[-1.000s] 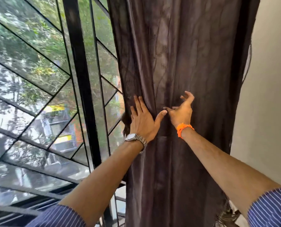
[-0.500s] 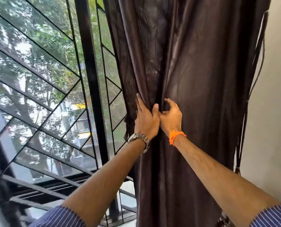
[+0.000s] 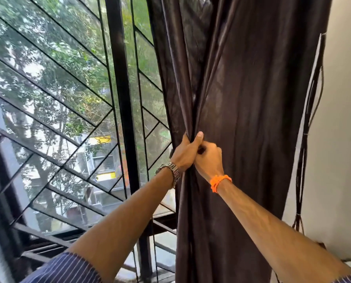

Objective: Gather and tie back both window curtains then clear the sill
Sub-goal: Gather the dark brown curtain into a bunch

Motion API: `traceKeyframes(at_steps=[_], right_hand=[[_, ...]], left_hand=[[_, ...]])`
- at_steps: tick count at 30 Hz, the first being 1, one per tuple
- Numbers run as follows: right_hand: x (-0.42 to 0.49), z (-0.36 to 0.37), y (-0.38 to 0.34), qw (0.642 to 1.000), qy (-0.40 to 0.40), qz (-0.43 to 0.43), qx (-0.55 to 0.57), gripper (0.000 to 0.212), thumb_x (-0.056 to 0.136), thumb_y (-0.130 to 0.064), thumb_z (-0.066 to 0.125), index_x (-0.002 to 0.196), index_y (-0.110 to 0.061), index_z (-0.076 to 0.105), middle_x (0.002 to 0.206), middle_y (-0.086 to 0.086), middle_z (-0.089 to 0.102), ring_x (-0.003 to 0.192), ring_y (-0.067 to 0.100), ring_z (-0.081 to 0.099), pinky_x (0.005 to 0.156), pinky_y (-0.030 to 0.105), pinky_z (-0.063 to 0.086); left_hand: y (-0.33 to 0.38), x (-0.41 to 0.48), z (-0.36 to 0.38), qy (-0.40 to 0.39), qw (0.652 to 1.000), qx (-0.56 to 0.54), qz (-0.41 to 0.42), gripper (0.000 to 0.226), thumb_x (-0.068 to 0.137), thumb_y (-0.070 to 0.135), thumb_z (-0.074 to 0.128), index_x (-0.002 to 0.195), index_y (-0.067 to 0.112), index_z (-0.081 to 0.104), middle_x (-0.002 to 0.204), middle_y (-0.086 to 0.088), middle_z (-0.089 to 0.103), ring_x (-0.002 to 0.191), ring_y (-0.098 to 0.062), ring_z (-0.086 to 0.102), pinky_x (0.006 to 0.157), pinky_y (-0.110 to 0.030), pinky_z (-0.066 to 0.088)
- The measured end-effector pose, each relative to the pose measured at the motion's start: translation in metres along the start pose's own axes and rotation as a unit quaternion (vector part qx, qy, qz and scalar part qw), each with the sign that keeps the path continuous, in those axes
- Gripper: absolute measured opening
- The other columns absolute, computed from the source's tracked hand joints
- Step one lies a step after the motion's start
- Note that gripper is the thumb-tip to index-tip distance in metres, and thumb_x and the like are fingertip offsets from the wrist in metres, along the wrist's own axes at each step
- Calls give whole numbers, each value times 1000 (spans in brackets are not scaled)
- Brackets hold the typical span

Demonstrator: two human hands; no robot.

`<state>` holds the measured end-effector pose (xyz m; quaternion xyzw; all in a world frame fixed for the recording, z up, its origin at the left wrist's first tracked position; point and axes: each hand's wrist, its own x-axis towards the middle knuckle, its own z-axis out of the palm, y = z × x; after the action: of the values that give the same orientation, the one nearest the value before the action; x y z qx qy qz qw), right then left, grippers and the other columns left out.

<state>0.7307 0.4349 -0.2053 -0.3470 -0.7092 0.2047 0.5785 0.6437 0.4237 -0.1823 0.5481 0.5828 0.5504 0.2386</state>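
A dark brown curtain hangs at the right side of the window, bunched into folds. My left hand, with a metal watch on its wrist, grips a fold of the fabric at mid height, thumb up. My right hand, with an orange band on its wrist, is closed on the same fold right beside it, touching the left hand. Only a small strip of the sill shows, left of the curtain's lower part; the other curtain is out of view.
A black window frame post and a diagonal metal grille stand to the left, with trees and buildings outside. Thin dark cords hang along the cream wall at the right.
Both hands went from lying flat and spread on the curtain to closing together on one fold. The curtain's left edge has been drawn right into a tighter bunch.
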Motion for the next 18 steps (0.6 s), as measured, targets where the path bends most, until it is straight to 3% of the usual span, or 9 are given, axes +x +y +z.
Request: traceKeyframes(at_steps=[2, 5, 7, 9, 13, 16, 18], right_hand=[[-3, -1, -2, 1000, -15, -8, -10, 14, 79, 0, 58, 72, -3, 69, 63, 11, 69, 60, 20, 64, 52, 25, 49], [-10, -5, -9, 999, -27, -13, -25, 14, 77, 3, 60, 67, -3, 69, 62, 12, 69, 52, 10, 59, 45, 7, 35], [-13, -8, -10, 999, -25, -15, -20, 17, 76, 2, 62, 63, -8, 67, 55, 5, 65, 47, 1, 54, 45, 6, 32], [-15, -11, -7, 999, -26, -27, -14, 23, 76, 0, 63, 59, -16, 63, 50, -7, 59, 46, -1, 50, 48, 8, 35], [-14, -18, 3, 998, -41, -42, -28, 9, 77, -10, 66, 75, -16, 73, 64, -3, 70, 62, 11, 64, 62, 31, 54], [-9, -28, 12, 999, -8, -23, -33, 15, 79, -23, 70, 92, -26, 77, 82, -13, 75, 80, 0, 69, 79, 28, 57], [-3, -35, 19, 998, 43, 4, -44, 21, 77, -36, 74, 97, -28, 76, 93, -14, 74, 93, 2, 67, 88, 31, 55]], left_hand=[[6, 3, -1, 31, 999, 31, -14, 86, 62, 89, 44, 119, 27, 60, 112, -4, 69, 105, -24, 64, 98, -44, 47], [26, -5, -6, 65, 989, 130, -14, 68, 69, 69, 52, 108, 14, 65, 105, -10, 70, 99, -31, 65, 91, -42, 52], [31, -6, -5, 86, 978, 187, -13, 52, 82, 52, 56, 107, 6, 61, 107, -16, 67, 100, -36, 63, 88, -42, 51], [32, -5, -3, 107, 967, 231, -2, 37, 93, 36, 52, 106, 2, 60, 109, -21, 65, 101, -40, 61, 83, -41, 51], [29, -5, -3, 120, 954, 274, 30, 33, 96, 29, 47, 105, 0, 59, 110, -25, 63, 101, -42, 59, 80, -43, 48], [27, -6, -7, 123, 942, 310, 46, 30, 97, 26, 45, 104, 0, 59, 109, -24, 63, 102, -42, 58, 79, -42, 46], [28, -6, -12, 134, 936, 322, 50, 29, 97, 24, 44, 104, 1, 59, 109, -24, 63, 101, -43, 58, 78, -42, 45]])
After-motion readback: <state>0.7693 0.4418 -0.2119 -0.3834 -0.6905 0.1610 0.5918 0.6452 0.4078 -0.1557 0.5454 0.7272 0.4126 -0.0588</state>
